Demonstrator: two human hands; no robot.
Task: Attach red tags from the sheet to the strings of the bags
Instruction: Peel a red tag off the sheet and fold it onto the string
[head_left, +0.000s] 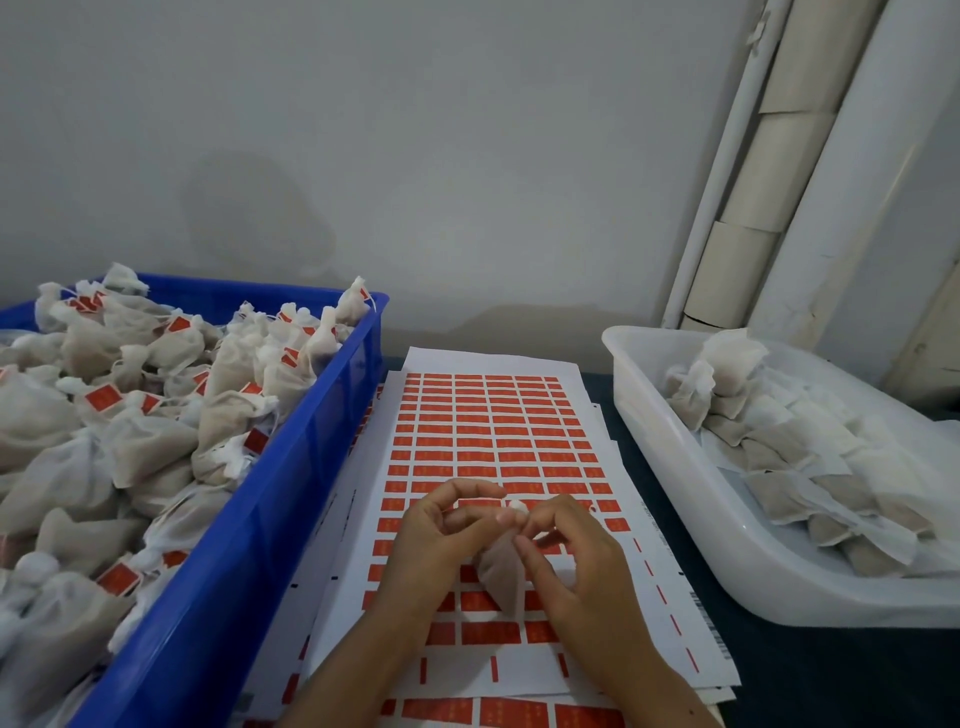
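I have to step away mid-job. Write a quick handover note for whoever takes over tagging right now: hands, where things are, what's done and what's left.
Hands: left hand and right hand both pinch the top of one small bag, held above the tag sheet. No tag visible on this bag.
Things: the sheet of red tags lies in the middle on a stack of sheets; its nearest rows are already partly stripped.
Done: the blue crate on the left is piled with bags carrying red tags.
Left: the white tray on the right holds bags with no tags showing. Finish the held bag, then work through these.
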